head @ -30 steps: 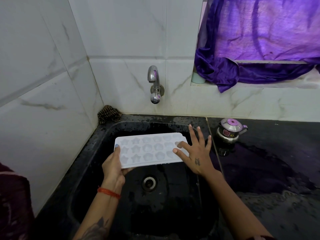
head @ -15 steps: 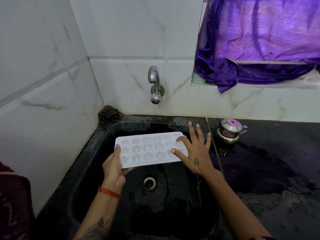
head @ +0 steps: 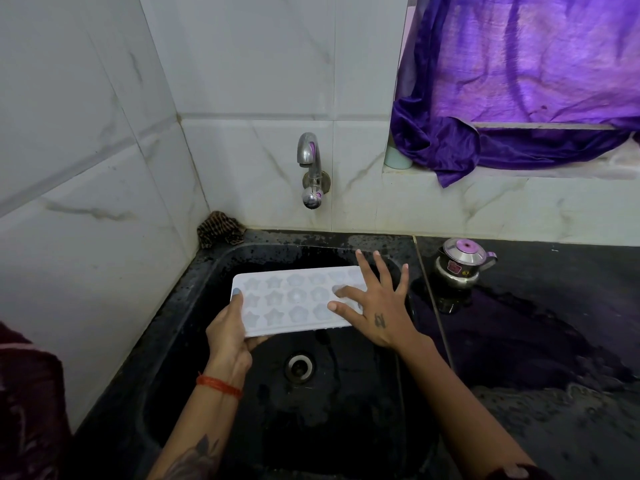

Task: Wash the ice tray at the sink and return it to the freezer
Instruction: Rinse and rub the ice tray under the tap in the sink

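Black sink [head: 166, 341] set in a black wet counter [head: 540, 341], white tiled corner behind. Nearest: drain [head: 299, 366] in the basin floor, no standing water seen. Above it, tray [head: 294, 299] held over the basin's middle, cavities up, roughly level. Left hand [head: 230, 332] grips the tray's near-left corner, thumb on top, fingers curled beneath. Right hand [head: 375, 306] lies spread on the tray's right end, fingers straight, thumb and forefinger touching the cavities; it holds nothing. Beyond, at the back wall: tap [head: 310, 168], no stream visible. Scrubber [head: 220, 229] at the sink's far-left corner, untouched. Small steel pot [head: 460, 265] on the counter past the sink's right edge.

Judgement: washing stage, early or mid; rinse with running water not evident. Freezer not in view; return step remains.
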Motion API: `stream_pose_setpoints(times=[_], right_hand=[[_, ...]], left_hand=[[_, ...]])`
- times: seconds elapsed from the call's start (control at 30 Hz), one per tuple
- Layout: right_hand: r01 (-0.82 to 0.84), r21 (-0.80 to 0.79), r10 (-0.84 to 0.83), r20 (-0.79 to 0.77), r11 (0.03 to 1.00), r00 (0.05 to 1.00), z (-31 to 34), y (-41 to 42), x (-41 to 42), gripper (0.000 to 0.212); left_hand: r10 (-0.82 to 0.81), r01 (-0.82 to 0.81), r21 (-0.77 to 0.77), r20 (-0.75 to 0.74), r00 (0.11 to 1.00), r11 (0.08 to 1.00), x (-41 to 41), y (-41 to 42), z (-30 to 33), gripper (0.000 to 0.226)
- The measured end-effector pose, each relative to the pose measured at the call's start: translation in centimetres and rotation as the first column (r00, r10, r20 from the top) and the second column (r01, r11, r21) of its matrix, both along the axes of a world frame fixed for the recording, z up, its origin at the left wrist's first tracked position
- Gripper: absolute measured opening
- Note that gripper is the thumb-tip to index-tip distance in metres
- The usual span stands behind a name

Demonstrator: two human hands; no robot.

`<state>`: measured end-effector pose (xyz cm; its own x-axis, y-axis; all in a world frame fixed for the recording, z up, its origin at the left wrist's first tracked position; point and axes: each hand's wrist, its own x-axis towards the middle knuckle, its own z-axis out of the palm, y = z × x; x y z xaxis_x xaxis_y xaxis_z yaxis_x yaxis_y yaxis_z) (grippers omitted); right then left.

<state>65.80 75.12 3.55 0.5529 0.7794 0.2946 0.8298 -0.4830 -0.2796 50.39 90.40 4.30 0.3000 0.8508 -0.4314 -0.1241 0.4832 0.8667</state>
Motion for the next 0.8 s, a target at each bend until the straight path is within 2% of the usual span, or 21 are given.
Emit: stream_pose_setpoints(times=[0.13,0.3,0.4,0.8], right_hand=[[0.010,0.006,-0.010,0.002,1.000,1.000,-0.04,-0.07,0.07,0.083],[0.070,0.061,-0.076,0.100,0.996,0.992,-0.32,-0.06,-0.05,0.070],[0.093,0.060,-0.101,0.138,0.994,0.985,-0.63,0.06,0.07,0.071],[0.009,0.022,-0.008,-0.057,1.000,0.998,-0.47,0.04,0.15,0.087]], left_hand=[[0.000,0.000,0.000,0.002,1.000,1.000,0.03,-0.09,0.06,0.022],[-0.003,0.003,0.002,0.007,1.000,1.000,0.14,-0.09,0.13,0.022],[-0.004,0.004,0.003,0.008,1.000,1.000,0.17,-0.08,0.16,0.020],[0.002,-0.002,0.005,0.012,1.000,1.000,0.24,-0.07,-0.06,0.018]])
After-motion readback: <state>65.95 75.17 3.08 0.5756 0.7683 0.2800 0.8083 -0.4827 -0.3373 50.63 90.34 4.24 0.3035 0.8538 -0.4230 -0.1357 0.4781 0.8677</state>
